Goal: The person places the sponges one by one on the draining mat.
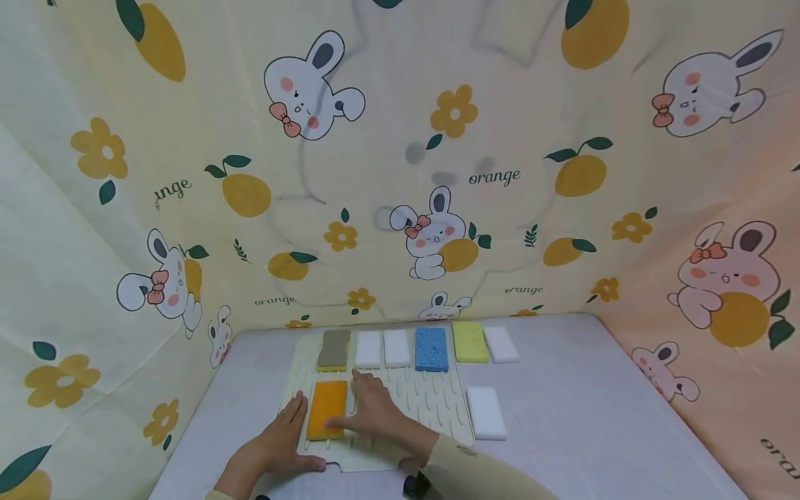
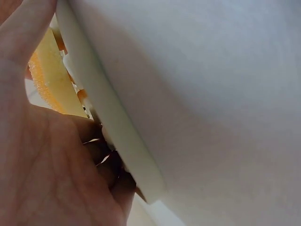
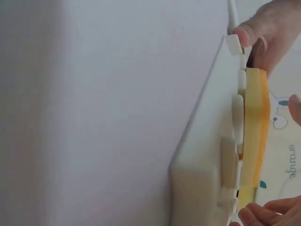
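Observation:
An orange-topped sponge (image 1: 327, 410) lies on the left front of a pale ridged mat (image 1: 412, 399); its yellow side layer (image 3: 252, 127) shows in the right wrist view. My left hand (image 1: 275, 441) rests at the mat's left edge with its fingers extended beside the sponge and its thumb by the front edge. To the sponge's right, my right hand (image 1: 378, 410) lies with fingers stretched forward; its thumb overlaps the orange top in the head view. In the right wrist view that thumb (image 3: 295, 109) stands apart from the sponge face.
Along the back lie a grey-topped sponge (image 1: 334, 349), two white sponges (image 1: 367, 349), a blue sponge (image 1: 431, 349), a yellow-green sponge (image 1: 470, 342) and a white block (image 1: 501, 344). Another white block (image 1: 486, 413) sits right of the mat. A patterned cloth (image 1: 400, 160) surrounds the table (image 1: 562, 417).

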{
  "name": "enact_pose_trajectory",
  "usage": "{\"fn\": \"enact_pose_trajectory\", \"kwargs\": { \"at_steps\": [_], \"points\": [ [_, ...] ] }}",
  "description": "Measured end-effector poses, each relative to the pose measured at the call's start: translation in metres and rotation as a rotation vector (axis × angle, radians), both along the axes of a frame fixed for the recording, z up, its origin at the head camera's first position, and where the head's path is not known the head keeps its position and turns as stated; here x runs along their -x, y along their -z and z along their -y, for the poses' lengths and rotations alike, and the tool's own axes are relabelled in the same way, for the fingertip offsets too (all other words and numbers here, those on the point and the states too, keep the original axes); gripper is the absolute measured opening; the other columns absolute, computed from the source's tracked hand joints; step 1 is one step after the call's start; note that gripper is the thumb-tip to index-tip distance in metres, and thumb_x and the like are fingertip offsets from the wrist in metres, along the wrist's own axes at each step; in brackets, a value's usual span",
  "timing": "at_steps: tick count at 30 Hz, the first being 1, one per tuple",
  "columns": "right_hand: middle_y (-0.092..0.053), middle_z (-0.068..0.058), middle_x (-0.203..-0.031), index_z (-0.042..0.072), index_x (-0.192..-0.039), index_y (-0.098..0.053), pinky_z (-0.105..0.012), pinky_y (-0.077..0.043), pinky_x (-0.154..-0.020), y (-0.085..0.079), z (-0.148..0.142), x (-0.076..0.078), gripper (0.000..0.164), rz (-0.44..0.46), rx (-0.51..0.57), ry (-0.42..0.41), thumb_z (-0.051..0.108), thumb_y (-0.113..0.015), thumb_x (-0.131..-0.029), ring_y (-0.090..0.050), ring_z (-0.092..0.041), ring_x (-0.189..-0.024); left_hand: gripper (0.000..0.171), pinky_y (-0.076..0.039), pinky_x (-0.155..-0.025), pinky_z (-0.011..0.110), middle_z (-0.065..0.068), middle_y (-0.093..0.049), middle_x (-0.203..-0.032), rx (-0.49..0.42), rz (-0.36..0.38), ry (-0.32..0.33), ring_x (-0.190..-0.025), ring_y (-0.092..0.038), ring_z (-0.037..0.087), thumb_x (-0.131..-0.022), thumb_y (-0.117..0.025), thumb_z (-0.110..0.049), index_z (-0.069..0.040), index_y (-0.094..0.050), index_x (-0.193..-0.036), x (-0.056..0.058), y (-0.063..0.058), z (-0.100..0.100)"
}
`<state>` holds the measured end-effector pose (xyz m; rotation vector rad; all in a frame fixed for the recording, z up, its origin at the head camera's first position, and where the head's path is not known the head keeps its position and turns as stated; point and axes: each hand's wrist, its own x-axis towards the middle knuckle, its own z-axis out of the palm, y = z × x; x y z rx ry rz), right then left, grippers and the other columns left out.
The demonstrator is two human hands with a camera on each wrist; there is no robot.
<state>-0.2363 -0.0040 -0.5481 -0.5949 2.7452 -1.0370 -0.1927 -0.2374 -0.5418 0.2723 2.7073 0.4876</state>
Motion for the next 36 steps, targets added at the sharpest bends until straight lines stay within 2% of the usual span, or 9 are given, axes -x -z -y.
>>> {"fn": "enact_pose_trajectory", "kwargs": {
  "at_steps": [7,14,26,36],
  "points": [
    [-0.049,-0.014,-0.161,0.007,-0.162,-0.044,-0.058,-0.045,-0.119,-0.003,-0.021,0.001,0.092,-0.031,0.095,0.028,0.053,-0.082,-0.093,-0.049,-0.036,-0.144,0.141,-0.027,-0.126,0.068,0.032,-0.013,-0.175,0.000,-0.005,-0.013,-0.160,-0.021,0.051,-0.071,-0.089,-0.072,0.009,-0.023,-0.166,0.000,0.001,-0.001],
    [-0.052,-0.015,-0.158,0.006,-0.159,-0.050,-0.058,-0.046,-0.118,-0.004,-0.050,0.004,0.081,-0.026,0.138,0.039,0.045,-0.082,-0.096,-0.052,-0.035,-0.143,0.144,-0.025,-0.127,0.068,0.030,-0.011,-0.176,0.003,0.003,-0.027,-0.161,-0.019,0.049,-0.070,-0.089,-0.073,0.008,-0.021,-0.167,0.002,0.006,-0.001],
    [-0.048,-0.022,-0.161,0.002,-0.160,-0.046,-0.064,-0.040,-0.120,-0.007,-0.102,-0.002,0.082,-0.061,0.131,0.041,0.042,-0.081,-0.097,-0.043,-0.043,-0.151,0.144,-0.024,-0.127,0.067,0.031,-0.011,-0.176,-0.009,0.000,-0.032,-0.161,-0.019,0.049,-0.069,-0.090,-0.072,0.008,-0.020,-0.167,0.003,0.009,0.000],
    [-0.050,-0.025,-0.159,0.001,-0.158,-0.049,-0.066,-0.038,-0.121,-0.007,-0.142,-0.010,0.083,-0.116,0.103,0.090,0.040,-0.084,-0.094,-0.044,-0.047,-0.149,0.142,-0.023,-0.128,0.068,0.031,-0.011,-0.176,-0.026,0.002,-0.030,-0.161,-0.020,0.050,-0.071,-0.091,-0.070,0.009,-0.021,-0.166,0.000,0.003,-0.002]
  ]
}}
